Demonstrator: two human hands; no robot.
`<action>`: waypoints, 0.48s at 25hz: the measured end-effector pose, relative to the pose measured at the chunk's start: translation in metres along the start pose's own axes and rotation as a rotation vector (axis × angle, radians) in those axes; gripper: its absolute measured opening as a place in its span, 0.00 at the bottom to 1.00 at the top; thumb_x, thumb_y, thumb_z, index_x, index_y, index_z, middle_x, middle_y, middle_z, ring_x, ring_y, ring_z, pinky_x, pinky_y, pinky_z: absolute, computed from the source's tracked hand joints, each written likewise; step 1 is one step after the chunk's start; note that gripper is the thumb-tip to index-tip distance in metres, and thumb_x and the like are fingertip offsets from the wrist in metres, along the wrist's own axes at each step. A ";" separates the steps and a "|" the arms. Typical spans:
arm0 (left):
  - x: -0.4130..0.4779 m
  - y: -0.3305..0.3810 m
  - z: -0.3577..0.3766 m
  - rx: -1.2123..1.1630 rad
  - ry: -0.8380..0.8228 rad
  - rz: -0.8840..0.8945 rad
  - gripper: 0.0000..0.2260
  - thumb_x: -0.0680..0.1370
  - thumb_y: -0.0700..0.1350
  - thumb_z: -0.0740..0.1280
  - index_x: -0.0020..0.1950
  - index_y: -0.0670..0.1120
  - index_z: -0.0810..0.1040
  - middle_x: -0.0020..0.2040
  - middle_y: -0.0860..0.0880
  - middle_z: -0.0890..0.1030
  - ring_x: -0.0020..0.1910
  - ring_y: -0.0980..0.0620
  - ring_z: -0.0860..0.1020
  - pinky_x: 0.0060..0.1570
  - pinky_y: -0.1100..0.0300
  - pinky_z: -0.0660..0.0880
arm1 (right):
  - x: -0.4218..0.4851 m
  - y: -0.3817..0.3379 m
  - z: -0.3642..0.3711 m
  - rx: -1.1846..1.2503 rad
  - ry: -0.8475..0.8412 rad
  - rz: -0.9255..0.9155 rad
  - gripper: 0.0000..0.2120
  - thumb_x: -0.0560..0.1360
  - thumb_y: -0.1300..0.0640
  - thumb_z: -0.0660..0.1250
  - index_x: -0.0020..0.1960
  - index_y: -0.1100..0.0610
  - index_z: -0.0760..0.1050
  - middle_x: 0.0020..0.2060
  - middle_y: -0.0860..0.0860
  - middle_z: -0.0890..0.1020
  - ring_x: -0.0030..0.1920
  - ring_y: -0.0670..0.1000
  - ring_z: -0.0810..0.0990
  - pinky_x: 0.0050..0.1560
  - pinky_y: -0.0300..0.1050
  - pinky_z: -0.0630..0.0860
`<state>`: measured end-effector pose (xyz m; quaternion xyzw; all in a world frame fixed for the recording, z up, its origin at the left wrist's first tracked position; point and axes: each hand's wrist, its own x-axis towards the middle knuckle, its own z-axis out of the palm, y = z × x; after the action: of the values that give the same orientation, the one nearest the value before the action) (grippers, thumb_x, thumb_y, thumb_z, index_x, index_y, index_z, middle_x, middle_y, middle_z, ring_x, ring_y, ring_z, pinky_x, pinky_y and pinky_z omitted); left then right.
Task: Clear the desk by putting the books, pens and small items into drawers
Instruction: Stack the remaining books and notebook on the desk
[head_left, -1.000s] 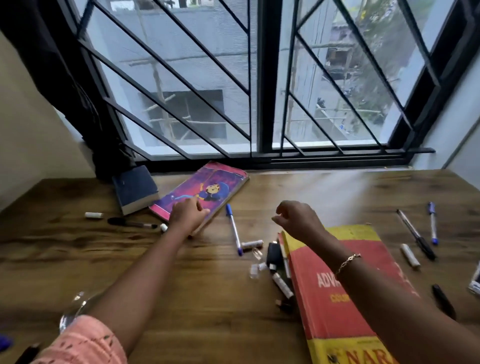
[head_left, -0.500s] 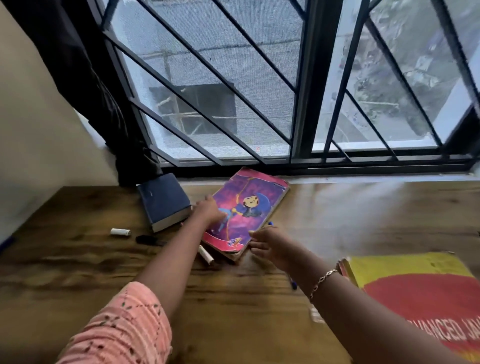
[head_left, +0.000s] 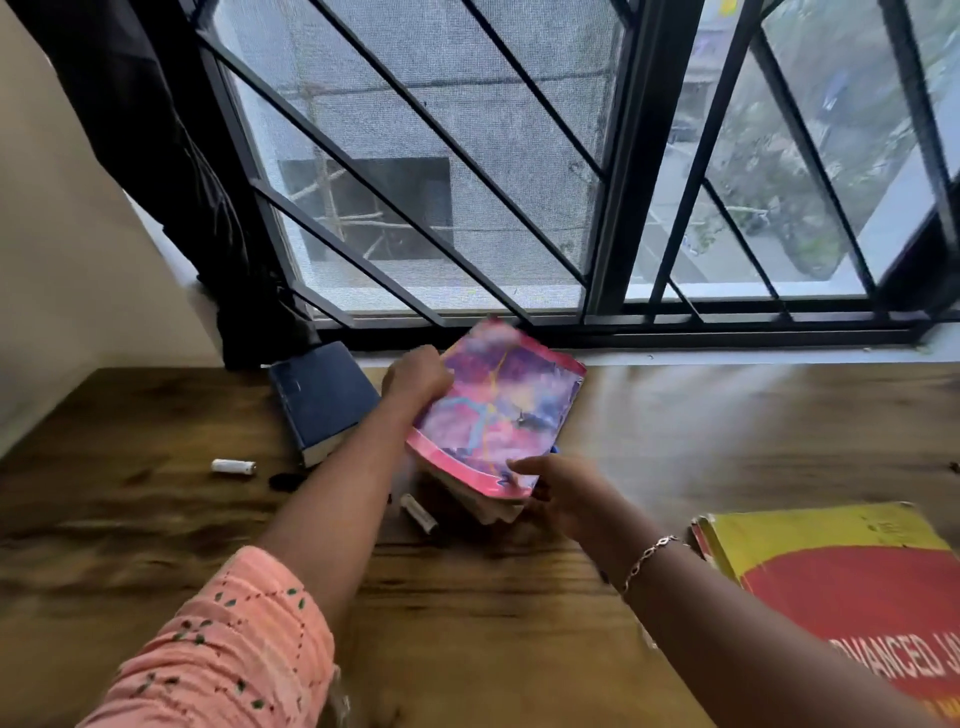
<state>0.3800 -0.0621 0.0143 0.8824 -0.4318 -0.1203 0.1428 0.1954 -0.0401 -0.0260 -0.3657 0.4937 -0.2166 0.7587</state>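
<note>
1. Far left of the wooden desk: a small white cap lies flat. A dark, blurred item sits just beside it, partly hidden by the forearm.
2. Blue book lies flat at the back of the desk, below the window grille, just left of the left wrist.
3. Left arm, in a pink sleeve, stretches forward across the desk. The left hand has its back to the camera and its fingers curled round the far left edge of the pink book, gripping it.
4. White marker lies on the desk beside the left forearm, just in front of the pink book.
5. Pink book sits mid-desk near the window, between both hands. It is tilted, its near end raised with loose pages sagging beneath. The cover is blurred.
6. Right arm reaches in from the lower right, a bracelet on the wrist. The right hand pinches the book's near right corner, thumb on the cover and fingers curled underneath.
7. Yellow-and-red book lies flat at the right edge, well apart from the hands.
</note>
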 end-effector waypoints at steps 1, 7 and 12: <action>-0.005 0.004 -0.010 -0.031 0.012 0.041 0.16 0.77 0.47 0.64 0.60 0.38 0.72 0.60 0.37 0.76 0.60 0.39 0.75 0.54 0.53 0.71 | -0.002 0.000 0.002 0.023 -0.013 -0.001 0.14 0.73 0.69 0.63 0.58 0.62 0.72 0.35 0.56 0.78 0.30 0.51 0.78 0.28 0.38 0.76; -0.068 0.028 -0.059 -0.376 0.332 0.328 0.12 0.75 0.43 0.68 0.54 0.39 0.73 0.48 0.40 0.79 0.47 0.44 0.77 0.39 0.58 0.64 | -0.021 -0.018 0.001 0.219 -0.130 -0.175 0.08 0.74 0.61 0.66 0.52 0.61 0.76 0.35 0.54 0.82 0.29 0.49 0.81 0.32 0.42 0.79; -0.126 0.057 -0.062 -0.694 0.394 0.371 0.09 0.75 0.39 0.68 0.53 0.41 0.73 0.43 0.47 0.77 0.42 0.46 0.78 0.41 0.58 0.72 | -0.060 -0.045 -0.053 0.107 -0.195 -0.433 0.07 0.77 0.58 0.61 0.54 0.56 0.74 0.29 0.47 0.83 0.26 0.45 0.80 0.24 0.36 0.74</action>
<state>0.2844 0.0143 0.1034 0.6959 -0.4813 -0.0601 0.5296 0.1241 -0.0459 0.0313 -0.4416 0.3160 -0.3639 0.7568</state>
